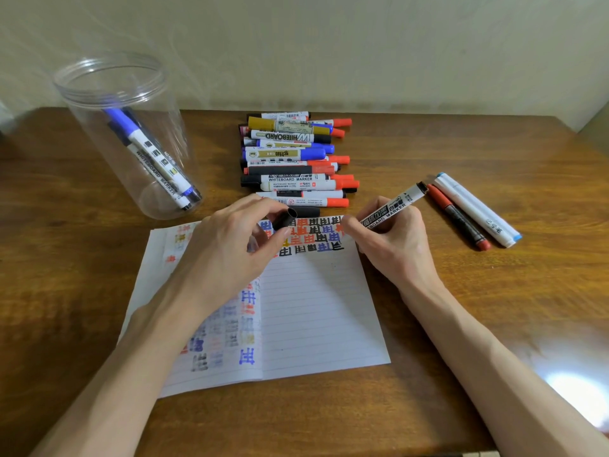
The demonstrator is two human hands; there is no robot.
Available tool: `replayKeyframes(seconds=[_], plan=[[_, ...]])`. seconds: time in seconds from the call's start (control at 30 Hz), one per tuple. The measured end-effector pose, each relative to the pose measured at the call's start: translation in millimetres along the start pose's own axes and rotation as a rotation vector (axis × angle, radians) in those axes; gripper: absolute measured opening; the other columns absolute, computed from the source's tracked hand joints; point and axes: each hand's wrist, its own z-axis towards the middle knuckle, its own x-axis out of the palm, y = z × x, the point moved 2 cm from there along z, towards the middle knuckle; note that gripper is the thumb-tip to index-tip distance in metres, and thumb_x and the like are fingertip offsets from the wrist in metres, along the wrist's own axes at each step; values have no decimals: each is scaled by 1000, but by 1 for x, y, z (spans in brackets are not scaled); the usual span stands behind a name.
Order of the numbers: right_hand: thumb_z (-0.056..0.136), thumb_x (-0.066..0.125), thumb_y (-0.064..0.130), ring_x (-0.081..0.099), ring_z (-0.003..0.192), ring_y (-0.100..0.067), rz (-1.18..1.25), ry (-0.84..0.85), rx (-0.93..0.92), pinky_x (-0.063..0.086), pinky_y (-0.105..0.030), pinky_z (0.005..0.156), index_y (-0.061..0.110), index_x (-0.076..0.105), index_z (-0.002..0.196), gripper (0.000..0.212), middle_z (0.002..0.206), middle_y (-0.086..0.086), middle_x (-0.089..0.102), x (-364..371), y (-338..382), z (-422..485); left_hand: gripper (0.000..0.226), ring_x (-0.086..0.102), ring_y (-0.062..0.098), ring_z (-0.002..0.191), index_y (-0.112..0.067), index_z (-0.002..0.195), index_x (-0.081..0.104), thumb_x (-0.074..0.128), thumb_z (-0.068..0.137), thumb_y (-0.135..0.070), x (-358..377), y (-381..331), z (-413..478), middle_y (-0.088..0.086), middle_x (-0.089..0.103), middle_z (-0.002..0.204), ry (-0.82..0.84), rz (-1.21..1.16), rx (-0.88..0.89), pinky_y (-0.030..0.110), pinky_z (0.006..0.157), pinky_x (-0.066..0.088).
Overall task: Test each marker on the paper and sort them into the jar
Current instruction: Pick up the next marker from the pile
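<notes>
Black cap pinched by the left hand, the right hand gripping a marker (tip hidden).

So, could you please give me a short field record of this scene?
left hand: pinches black cap
right hand: holds uncapped whiteboard marker, tip end down at lined paper
jar: standing at left, contains blue and black markers
marker pile: behind the paper
two markers: lying right of the paper

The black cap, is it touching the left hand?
Touching. The head view shows the left hand pinching the black cap between thumb and fingertips.
</notes>
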Motion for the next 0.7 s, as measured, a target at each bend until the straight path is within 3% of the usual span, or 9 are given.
replayKeyframes(seconds=[0.1,0.5,0.7], plan=[[88,79,24,67,58,-9,4,-19,5,51,-22,53,13,67,75,20,66,4,74,0,-1,1,24,66,1,75,-28,119,67,68,95,-34,0,0,0,-24,61,106,1,0,5,25,60,58],[85,79,20,57,53,-4,-38,-14,10,42,-16,49,13,65,71,21,64,0,71,0,-1,0,21,65,4,72,-30,117,66,67,96,-36,-1,-1,0,-26,57,101,-13,13,11,28,59,56],[85,77,21,70,64,-13,-36,-46,27,53,-22,54,16,66,73,17,70,2,74,-1,1,0,24,65,3,72,-29,119,66,65,96,-37,0,-2,0,-25,57,102,-8,17,12,26,59,57]])
